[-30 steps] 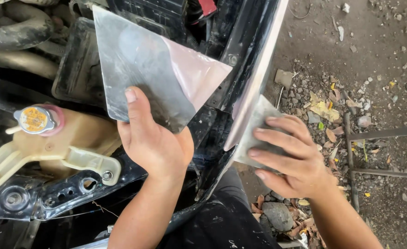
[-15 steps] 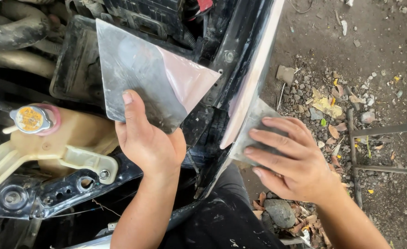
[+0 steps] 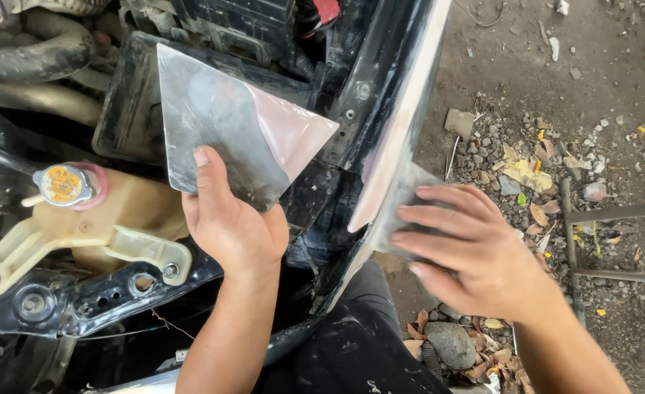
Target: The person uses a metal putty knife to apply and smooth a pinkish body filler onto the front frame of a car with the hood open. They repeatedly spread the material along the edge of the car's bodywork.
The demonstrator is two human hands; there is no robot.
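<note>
Item one: flat metal plate (image 3: 224, 138), grey, smeared, with a pinkish film or putty patch toward its right corner; I hold it in my left hand (image 3: 231, 226) over the open engine bay, thumb on its face and fingers (image 3: 207, 171) clamped along the lower edge. I judge it thin, stiff and light, with sharp corners and a slick face, so the lower edge, pinched between thumb and fingers, looks the soundest hold. Item two: grey sanding pad or abrasive sheet (image 3: 402, 208), pressed flat under my right hand (image 3: 468, 248) against the car's body panel edge (image 3: 402, 124); the fingers lie extended and close together on top, pressing rather than gripping. I judge the pad soft and flexible, best handled by flat palm pressure. Item three: body panel edge, dark with a pale pinkish filled strip, running diagonally between the two hands. Item four: cream coolant reservoir (image 3: 110, 219) with yellow cap (image 3: 63, 184), left of my left hand, apart from it. Item five: black hoses and battery tray (image 3: 129, 95) behind the plate. Item six: dirt ground (image 3: 578, 95) with gravel, dry leaves and metal rods, right of the car.
</note>
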